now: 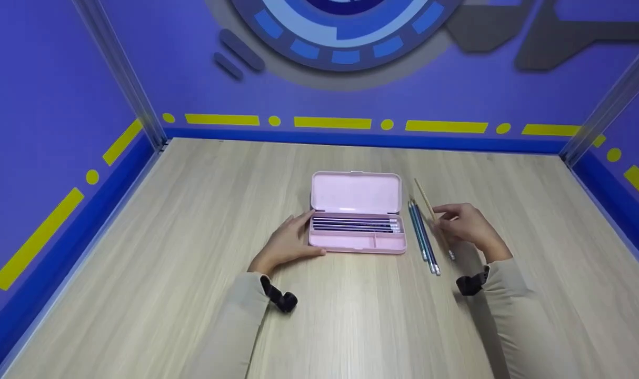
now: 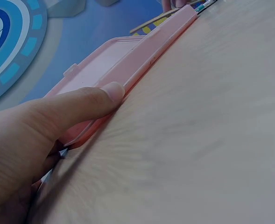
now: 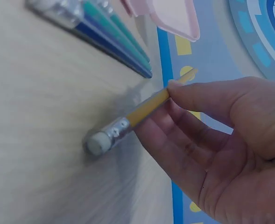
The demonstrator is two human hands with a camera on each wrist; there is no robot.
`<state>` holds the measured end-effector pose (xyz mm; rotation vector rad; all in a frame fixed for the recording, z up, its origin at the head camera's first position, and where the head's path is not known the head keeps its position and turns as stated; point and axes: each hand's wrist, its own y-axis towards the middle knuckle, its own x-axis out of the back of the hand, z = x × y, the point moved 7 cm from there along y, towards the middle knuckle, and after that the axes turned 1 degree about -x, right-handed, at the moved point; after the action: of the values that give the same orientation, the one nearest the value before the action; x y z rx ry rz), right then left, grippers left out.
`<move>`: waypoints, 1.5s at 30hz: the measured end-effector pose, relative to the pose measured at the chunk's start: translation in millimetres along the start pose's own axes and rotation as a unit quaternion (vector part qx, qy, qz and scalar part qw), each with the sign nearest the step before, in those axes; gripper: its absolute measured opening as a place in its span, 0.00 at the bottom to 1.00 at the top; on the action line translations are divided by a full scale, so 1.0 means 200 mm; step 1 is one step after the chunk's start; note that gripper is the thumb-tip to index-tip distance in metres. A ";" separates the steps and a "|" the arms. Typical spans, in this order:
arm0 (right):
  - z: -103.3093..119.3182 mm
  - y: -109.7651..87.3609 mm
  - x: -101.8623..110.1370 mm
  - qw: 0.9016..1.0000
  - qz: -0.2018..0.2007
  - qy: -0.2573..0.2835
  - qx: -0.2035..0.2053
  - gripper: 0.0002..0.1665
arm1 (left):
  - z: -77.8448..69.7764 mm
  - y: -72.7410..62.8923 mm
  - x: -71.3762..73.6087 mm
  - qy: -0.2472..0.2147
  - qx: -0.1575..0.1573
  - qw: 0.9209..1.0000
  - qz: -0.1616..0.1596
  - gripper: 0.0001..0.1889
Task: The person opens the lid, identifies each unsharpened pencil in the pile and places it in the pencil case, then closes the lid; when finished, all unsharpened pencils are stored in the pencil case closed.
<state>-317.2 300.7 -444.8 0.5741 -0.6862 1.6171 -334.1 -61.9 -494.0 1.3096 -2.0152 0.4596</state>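
Note:
A pink pencil case [image 1: 342, 240] lies on the table with its lid [image 1: 356, 192] raised. Several dark purple pencils [image 1: 353, 225] lie side by side in its rear compartment, white erasers to the right. At the case's left end, my left hand [image 1: 285, 242] grips it, thumb [image 2: 97, 100] along the front side and fingers toward the hinge. My right hand [image 1: 469, 227] pinches a yellow pencil [image 3: 149, 108] between thumb and fingers, its white eraser end low toward me and the other end raised. Just left of it lie a teal pencil [image 1: 418, 233] and dark blue pencils [image 1: 429, 239].
The front of the case has a long compartment [image 1: 343, 240] and a small one [image 1: 389, 241] split by a divider. Blue panels [image 1: 330, 100] with yellow marks wall in the wooden table [image 1: 235, 179] at the back and sides.

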 end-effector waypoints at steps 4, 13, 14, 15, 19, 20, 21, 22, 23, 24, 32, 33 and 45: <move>0.03 0.01 0.01 1.000 -0.014 0.008 -0.006 0.24 | 0.00 0.00 0.00 0.002 -0.002 1.000 -0.001 0.53; 0.13 0.03 0.02 0.999 -0.037 0.030 -0.008 0.24 | 0.00 -0.01 0.00 -0.006 0.009 1.000 -0.006 0.53; 0.15 0.04 0.02 0.999 -0.040 0.030 -0.003 0.24 | 0.00 0.00 0.00 -0.006 0.010 1.000 -0.006 0.53; 0.16 0.04 0.02 0.999 -0.043 0.030 0.002 0.24 | 0.01 0.00 0.00 -0.006 0.011 1.000 -0.006 0.53; 0.20 0.07 0.01 0.998 -0.046 0.035 0.014 0.23 | 0.01 0.00 0.00 -0.006 0.015 1.000 -0.006 0.53; 0.21 0.07 0.01 0.998 -0.046 0.037 0.017 0.23 | 0.01 0.00 0.00 -0.006 0.015 1.000 -0.006 0.53; 0.21 0.08 0.00 0.998 -0.046 0.039 0.019 0.23 | 0.01 0.00 0.00 -0.005 0.015 1.000 -0.005 0.53; 0.22 0.08 0.00 0.998 -0.045 0.040 0.022 0.22 | 0.01 0.00 0.00 -0.005 0.015 1.000 -0.005 0.53; 0.24 0.09 0.00 0.998 -0.045 0.042 0.026 0.22 | 0.01 -0.01 0.00 -0.005 0.015 1.000 -0.005 0.53; 0.25 0.09 -0.01 0.998 -0.045 0.043 0.031 0.22 | 0.01 -0.01 0.00 -0.004 0.014 1.000 -0.005 0.53; 0.34 0.11 -0.04 0.997 -0.045 0.017 0.063 0.20 | -0.02 0.00 0.01 0.000 -0.015 1.000 -0.002 0.53; 0.35 0.12 -0.04 0.997 -0.043 0.011 0.068 0.20 | -0.02 0.00 0.01 0.001 -0.019 1.000 -0.002 0.52; 0.49 0.14 -0.12 0.991 -0.024 -0.034 0.130 0.18 | -0.01 0.01 0.00 0.000 -0.027 1.000 -0.003 0.53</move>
<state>-343.2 211.3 -395.4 0.8322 -0.5100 1.6596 -334.3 -60.0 -491.6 1.2828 -2.0087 0.4003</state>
